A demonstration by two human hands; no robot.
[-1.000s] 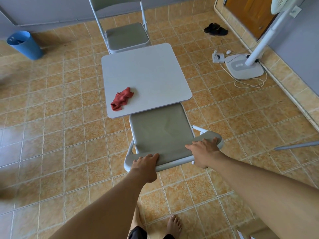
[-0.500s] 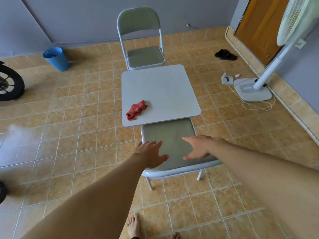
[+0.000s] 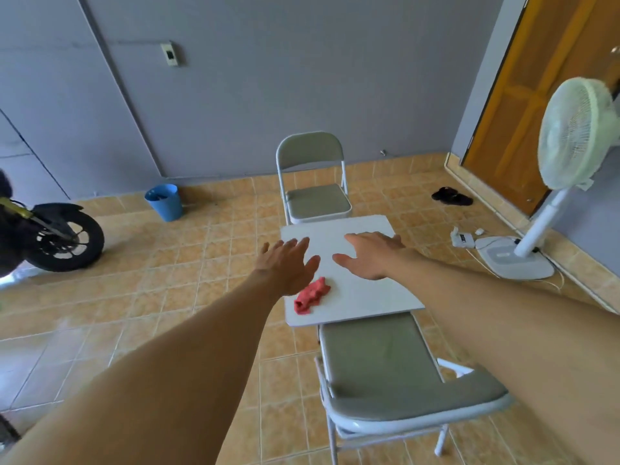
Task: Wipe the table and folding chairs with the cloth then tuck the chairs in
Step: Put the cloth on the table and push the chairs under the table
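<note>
Item: red cloth. Lay crumpled on table, by left edge, near front-left corner. Judged soft, light, limp; best pinched at bunched middle.
Left hand: fingers spread, held nothing, just beside cloth.
Right hand: fingers spread, held nothing, over table centre.
Near chair: seat front met table's front edge. Far chair: at back edge. Frames judged stiff, likely light; grip backrest top.

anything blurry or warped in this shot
Head view: the wide-angle lens makes the door lean; the left hand and right hand look slightly soft; the motorcycle at the left edge is smeared; the cloth and table read fairly sharp.
</note>
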